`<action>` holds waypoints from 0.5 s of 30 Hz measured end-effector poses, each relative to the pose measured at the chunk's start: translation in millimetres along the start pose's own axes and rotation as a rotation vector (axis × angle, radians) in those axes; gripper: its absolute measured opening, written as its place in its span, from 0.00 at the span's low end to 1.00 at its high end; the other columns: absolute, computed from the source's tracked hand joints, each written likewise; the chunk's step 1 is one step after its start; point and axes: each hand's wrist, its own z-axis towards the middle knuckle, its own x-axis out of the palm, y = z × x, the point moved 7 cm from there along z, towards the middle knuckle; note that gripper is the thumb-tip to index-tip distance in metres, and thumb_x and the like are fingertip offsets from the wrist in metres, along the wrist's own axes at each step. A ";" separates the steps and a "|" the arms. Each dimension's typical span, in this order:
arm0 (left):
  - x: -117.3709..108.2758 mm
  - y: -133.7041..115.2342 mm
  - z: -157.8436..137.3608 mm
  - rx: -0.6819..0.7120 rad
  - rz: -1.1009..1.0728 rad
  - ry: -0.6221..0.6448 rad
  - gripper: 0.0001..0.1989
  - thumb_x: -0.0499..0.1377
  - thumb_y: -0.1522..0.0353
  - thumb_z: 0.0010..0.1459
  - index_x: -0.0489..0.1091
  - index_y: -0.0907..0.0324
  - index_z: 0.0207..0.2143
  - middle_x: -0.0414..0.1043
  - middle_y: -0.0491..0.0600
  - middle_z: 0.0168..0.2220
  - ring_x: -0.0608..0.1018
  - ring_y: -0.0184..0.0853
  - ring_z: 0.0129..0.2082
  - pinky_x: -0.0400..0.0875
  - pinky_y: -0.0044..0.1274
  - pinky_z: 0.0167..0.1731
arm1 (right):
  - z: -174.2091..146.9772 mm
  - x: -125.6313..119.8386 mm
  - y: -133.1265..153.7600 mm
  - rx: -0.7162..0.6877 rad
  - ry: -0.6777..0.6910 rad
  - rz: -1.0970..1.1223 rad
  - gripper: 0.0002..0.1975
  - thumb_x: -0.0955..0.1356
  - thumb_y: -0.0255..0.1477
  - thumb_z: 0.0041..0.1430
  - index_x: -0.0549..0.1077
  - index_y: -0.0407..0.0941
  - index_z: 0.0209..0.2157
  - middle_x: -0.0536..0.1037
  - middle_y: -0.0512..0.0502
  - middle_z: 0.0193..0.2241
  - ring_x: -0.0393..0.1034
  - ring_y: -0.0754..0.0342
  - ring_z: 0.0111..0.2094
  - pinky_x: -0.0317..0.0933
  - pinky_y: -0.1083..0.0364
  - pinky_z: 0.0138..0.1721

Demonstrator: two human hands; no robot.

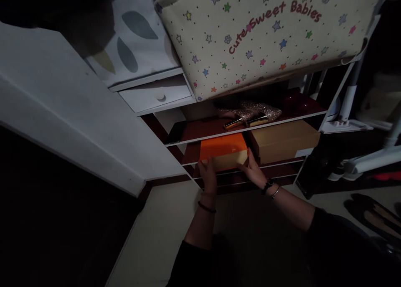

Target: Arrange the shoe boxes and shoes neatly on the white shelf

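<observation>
Both hands grip an orange box on a low rack shelf: the left hand at its left front corner, the right hand at its right front corner. A brown box sits just beside it; glittery shoes lie above, under a star-patterned bin.

Pic is dim overall on my feed, w/ light coming from above and behind the cam. Brightest patch is the star-print fabric bin up top, lit evenly, no glare. The orange box catches enough light to read its colour; the brown box beside it is duller. Bottom left and bottom right drop to near black, detail lost. Deep shadow under the bin hides the back of the shelf. Lines bend toward the edges, wide-angle distortion. Slight softness, noise in the dark areas.
</observation>
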 end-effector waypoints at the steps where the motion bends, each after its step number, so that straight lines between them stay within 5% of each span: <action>1: 0.3 1.3 1.2 -0.013 -0.010 -0.008 0.24 0.61 0.48 0.64 0.67 0.57 0.48 0.73 0.54 0.49 0.76 0.42 0.52 0.69 0.35 0.56 | 1.1 0.8 0.3 -0.008 0.001 -0.003 0.61 0.74 0.48 0.58 0.33 0.46 0.78 0.43 0.40 0.77 0.37 0.43 0.78 0.34 0.42 0.77; 15: -1.3 2.5 2.6 -0.038 -0.006 -0.020 0.23 0.61 0.48 0.64 0.66 0.57 0.47 0.71 0.51 0.48 0.75 0.40 0.50 0.70 0.32 0.54 | 6.6 0.9 0.4 -0.013 0.030 -0.021 0.65 0.74 0.51 0.56 0.30 0.43 0.77 0.38 0.36 0.77 0.33 0.43 0.78 0.34 0.43 0.77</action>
